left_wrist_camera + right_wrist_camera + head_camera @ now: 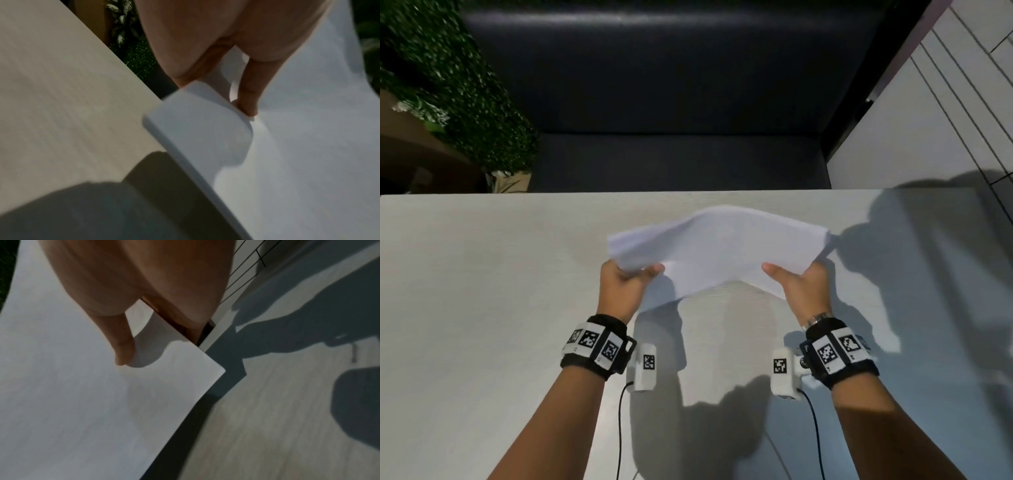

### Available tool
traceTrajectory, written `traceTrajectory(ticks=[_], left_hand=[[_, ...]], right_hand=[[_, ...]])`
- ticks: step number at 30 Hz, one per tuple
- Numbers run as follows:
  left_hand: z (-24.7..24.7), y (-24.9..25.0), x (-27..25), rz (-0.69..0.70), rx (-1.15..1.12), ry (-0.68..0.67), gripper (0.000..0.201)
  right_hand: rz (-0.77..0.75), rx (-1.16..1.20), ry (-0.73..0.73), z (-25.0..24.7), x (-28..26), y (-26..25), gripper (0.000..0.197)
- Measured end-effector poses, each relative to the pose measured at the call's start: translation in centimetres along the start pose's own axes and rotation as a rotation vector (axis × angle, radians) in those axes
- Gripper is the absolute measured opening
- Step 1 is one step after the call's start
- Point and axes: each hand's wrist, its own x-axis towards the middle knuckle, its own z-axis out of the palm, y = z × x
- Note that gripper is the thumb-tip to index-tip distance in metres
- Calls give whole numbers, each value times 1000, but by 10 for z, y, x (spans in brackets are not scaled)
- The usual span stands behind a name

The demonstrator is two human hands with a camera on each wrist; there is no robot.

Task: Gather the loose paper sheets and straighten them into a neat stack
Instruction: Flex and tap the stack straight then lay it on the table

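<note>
Already the paper sheets (722, 246) are off the bench (482, 291), held as one bundle in the air above its middle, bowed upward between the two hands so the centre arches and the near edge droops. From the left wrist view the bundle's corner (197, 123) shows some thickness and looks fairly flush, though blur keeps me from telling whether every sheet is aligned.

Gathering looks finished, since no stray sheet shows anywhere on the bench; the step in hand seems to be the straightening. My guess is that the next move calls for turning the bundle on edge, loosening the grip slightly and tapping that edge on the bench so the sheets settle level, then laying the stack flat. Gripping too hard would keep the bow and could crease the paper.

The left hand (625, 284) grips the bundle's left end, thumb (654, 269) on top and fingers curled beneath; the left wrist view shows the thumb tip (249, 104) pressing into the paper. The right hand (803, 289) grips the right end the same way, thumb (774, 269) across the top sheet and fingers hidden under it. Both forearms reach forward roughly parallel, wrists raised clear of the bench, each wearing a black band with printed markers (599, 344). Beyond the bench's far edge sits a dark sofa (671, 102).
</note>
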Motion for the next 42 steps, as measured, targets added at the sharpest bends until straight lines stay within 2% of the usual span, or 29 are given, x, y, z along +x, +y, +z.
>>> traceTrajectory(ticks=[2,4,6,7,8,10,12,13,15,17,19,20,21,22,23,24,25,27,29,34,37,42], left_hand=[[-5,10,1,-23,-19,8,27],[-9,21,-1,-37,-77,26,28],[-8,28,-4,-72,-157,56,29],[-6,31,-6,-104,-202,73,30],[-3,32,-8,-142,-247,88,31],[5,33,-13,-216,-323,100,37],[14,34,-17,-270,-384,95,43],[20,35,-20,-294,-411,91,45],[28,37,-24,-337,-461,78,47],[33,36,-25,-395,-506,30,47],[35,37,-25,-454,-491,-33,48],[36,36,-24,-462,-461,-42,58],[37,37,-23,-459,-417,-14,76],[35,37,-22,-428,-366,58,95],[31,41,-22,-368,-312,140,108],[24,45,-22,-276,-273,186,111],[18,50,-22,-179,-250,177,104],[5,58,-20,-6,-228,33,70],[-2,68,-23,71,-217,-60,43],[-2,52,-33,110,-208,-52,31],[0,35,-38,82,-205,-37,36],[3,35,-37,98,-194,-50,30]], right_hand=[[-31,-44,-8,-6,-1,-9,29],[-76,-6,115,-13,-5,-11,53],[-22,249,295,-14,-19,-12,79],[59,386,297,-10,-26,-14,83],[161,495,225,-3,-34,-18,81],[327,638,-17,14,-45,-29,71],[392,689,-150,30,-47,-43,60],[380,674,-147,37,-47,-49,49],[307,531,-12,46,-43,-58,21],[151,318,127,49,-41,-66,13],[-24,209,134,48,-42,-75,8],[-82,159,118,47,-42,-78,9],[-124,104,96,44,-41,-81,10],[-151,39,71,41,-40,-83,11],[-167,-23,35,37,-40,-84,11],[-168,-81,-6,32,-39,-83,11],[-161,-123,-52,27,-39,-82,10],[-141,-151,-142,19,-40,-78,10],[-136,-120,-185,16,-44,-72,13],[-80,59,-138,21,-55,-55,30],[-67,58,-90,27,-56,-44,38],[-98,91,-88,34,-54,-45,47]])
